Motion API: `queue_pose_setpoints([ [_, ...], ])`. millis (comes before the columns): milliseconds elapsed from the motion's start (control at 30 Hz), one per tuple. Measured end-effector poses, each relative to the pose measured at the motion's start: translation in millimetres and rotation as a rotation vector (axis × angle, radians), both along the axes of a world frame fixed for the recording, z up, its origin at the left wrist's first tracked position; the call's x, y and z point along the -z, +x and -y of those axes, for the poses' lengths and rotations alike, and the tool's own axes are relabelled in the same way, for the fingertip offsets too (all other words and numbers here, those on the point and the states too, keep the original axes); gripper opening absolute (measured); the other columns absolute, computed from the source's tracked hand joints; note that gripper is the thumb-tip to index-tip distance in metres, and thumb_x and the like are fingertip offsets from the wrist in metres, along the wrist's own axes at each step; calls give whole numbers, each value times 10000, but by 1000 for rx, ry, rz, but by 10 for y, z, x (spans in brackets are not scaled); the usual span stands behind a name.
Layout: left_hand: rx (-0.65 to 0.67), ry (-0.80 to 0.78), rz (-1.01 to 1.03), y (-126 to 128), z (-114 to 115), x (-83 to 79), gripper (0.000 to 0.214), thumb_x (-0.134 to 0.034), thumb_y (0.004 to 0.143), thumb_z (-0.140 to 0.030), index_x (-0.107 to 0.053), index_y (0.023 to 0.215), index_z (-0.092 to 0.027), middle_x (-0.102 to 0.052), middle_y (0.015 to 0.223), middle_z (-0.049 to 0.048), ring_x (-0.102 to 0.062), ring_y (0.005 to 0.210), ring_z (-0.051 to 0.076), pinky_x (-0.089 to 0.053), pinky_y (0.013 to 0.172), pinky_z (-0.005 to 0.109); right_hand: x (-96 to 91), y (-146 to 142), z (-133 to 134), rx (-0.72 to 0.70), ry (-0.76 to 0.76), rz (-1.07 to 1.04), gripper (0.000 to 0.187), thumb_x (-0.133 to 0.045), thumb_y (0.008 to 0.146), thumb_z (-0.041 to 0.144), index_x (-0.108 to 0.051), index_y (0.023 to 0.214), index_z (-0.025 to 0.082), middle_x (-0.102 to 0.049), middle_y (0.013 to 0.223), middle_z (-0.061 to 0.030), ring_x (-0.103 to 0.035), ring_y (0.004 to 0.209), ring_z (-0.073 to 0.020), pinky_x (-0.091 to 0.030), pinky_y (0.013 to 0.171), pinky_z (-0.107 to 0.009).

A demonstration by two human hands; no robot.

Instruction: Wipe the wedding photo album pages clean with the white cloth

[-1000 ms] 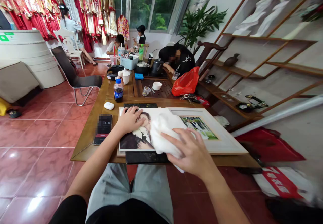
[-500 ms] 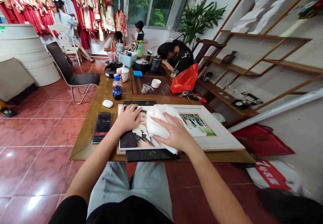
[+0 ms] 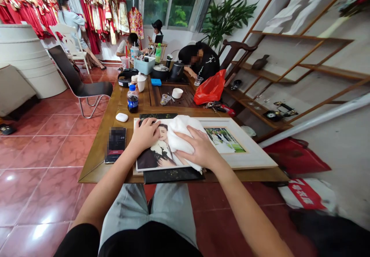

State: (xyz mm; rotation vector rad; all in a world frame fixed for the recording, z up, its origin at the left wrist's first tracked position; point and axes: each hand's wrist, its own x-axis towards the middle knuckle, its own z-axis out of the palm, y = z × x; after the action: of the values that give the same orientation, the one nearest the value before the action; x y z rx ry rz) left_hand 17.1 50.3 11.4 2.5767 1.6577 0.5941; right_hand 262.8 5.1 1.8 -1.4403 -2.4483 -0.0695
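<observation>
A framed photo panel (image 3: 254, 149) in a pale surround lies flat on the wooden table (image 3: 95, 149). On its left part is a large portrait print (image 3: 153, 158); a smaller outdoor picture (image 3: 225, 140) shows on the right. My left hand (image 3: 147, 134) rests with fingers spread on the upper part of the portrait. My right hand (image 3: 199, 145) grips a bunched white cloth (image 3: 182, 131), pressed onto the panel between the two pictures. The cloth covers the portrait's right part. Beneath the panel, a dark board (image 3: 173, 175) sticks out at front and back.
Left of the panel lie a phone (image 3: 115, 145) and a white earphone case (image 3: 121, 117). Behind stand a cola bottle (image 3: 132, 99), a white cup (image 3: 177, 93) and a red plastic bag (image 3: 210, 89). Another person (image 3: 202, 60) leans on the table's far side. Shelves (image 3: 300, 37) line the right wall.
The camera view has shifted slightly. My right hand and the cloth stay at nearly the same spot on the panel, and my left hand remains on the portrait.
</observation>
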Motion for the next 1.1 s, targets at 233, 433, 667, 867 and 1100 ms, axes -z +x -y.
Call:
queue_pose_setpoints([
  [233, -50, -19, -34, 8, -13, 17, 506, -439, 1015, -349, -525, 1481, -169, -537, 1533, 151, -462, 1445, 299, -271, 1236, 560, 105, 118, 415, -53, 95, 17, 653, -676, 870, 511, -581, 1482, 301, -531, 1467, -190, -454, 1405, -414, -395, 1094, -581],
  [433, -8, -63, -56, -17, -59, 22, 537, -412, 1022, -344, -485, 1507, -127, -552, 1507, 165, -465, 1438, 304, -192, 1268, 618, 16, -19, 189, 17, 29, 20, 669, -651, 893, 572, -562, 1496, 296, -546, 1453, -192, -454, 1408, -408, -387, 1106, -582],
  [667, -13, -50, -70, -35, -55, 8, 517, -417, 1024, -349, -505, 1489, -141, -551, 1509, 168, -469, 1426, 319, -220, 1252, 623, -66, -184, -257, 87, -32, -34, 668, -619, 914, 593, -536, 1514, 310, -565, 1440, -177, -457, 1406, -400, -390, 1102, -588],
  [867, -76, -21, -42, -11, -41, 39, 495, -401, 1035, -357, -533, 1471, -164, -573, 1477, 161, -496, 1394, 314, -214, 1251, 613, -42, -139, -126, 12, -33, -22, 641, -640, 903, 559, -579, 1487, 302, -546, 1491, -175, -429, 1434, -413, -352, 1131, -597],
  [1100, -72, -34, -45, 7, -11, 16, 500, -389, 1040, -347, -530, 1479, -154, -575, 1473, 164, -510, 1375, 313, -212, 1251, 604, -31, -29, 224, -221, -52, -13, 761, -794, 758, 441, -579, 1482, 341, -546, 1513, -161, -424, 1460, -395, -286, 1173, -629],
])
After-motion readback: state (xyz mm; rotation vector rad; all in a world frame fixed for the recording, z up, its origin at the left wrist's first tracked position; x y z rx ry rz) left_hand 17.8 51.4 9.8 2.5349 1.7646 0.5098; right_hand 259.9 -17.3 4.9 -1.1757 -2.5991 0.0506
